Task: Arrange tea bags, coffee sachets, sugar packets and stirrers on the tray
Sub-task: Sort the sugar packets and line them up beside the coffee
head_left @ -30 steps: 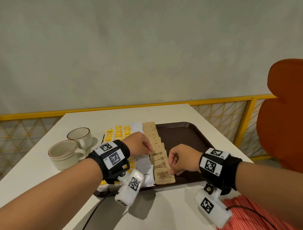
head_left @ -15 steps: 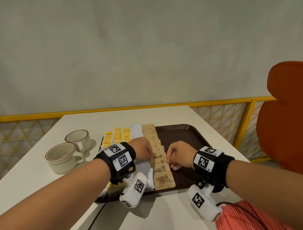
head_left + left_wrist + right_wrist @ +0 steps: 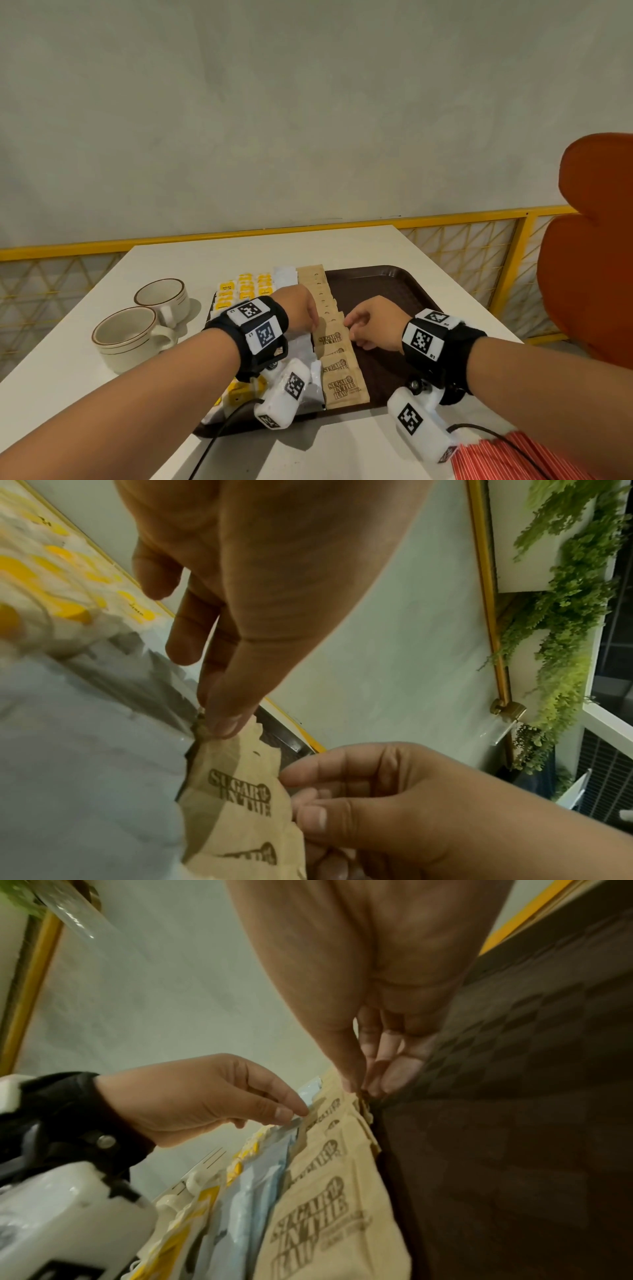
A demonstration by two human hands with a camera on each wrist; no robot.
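White tabletop (image 3: 342, 246) against a pale wall with a yellow railing is carrying a dark brown tray (image 3: 387, 291); two cream cups (image 3: 137, 318) are standing to its left. On the tray, yellow-labelled tea bags (image 3: 245, 289), white sachets (image 3: 286, 277) and a far-to-near overlapping row of brown sugar packets (image 3: 340, 383) reading "SUGAR IN THE RAW" are lying side by side. Head view: left hand (image 3: 296, 313) and right hand (image 3: 375, 325) are flanking that row midway, fingertips at one packet's edges. Left wrist view: left hand (image 3: 260, 588) is pinching the top corner of a brown packet (image 3: 236, 799), printed "SUGAR IN THE", between thumb and forefinger, the other fingers hanging loose; right hand (image 3: 394, 804) is touching its opposite edge. Right wrist view: right hand (image 3: 369, 1015) is pinching the row's right edge (image 3: 363, 1115) with narrowed fingertips; left hand (image 3: 205, 1099) is gripping the left edge beside the pale sachets (image 3: 260, 1191).
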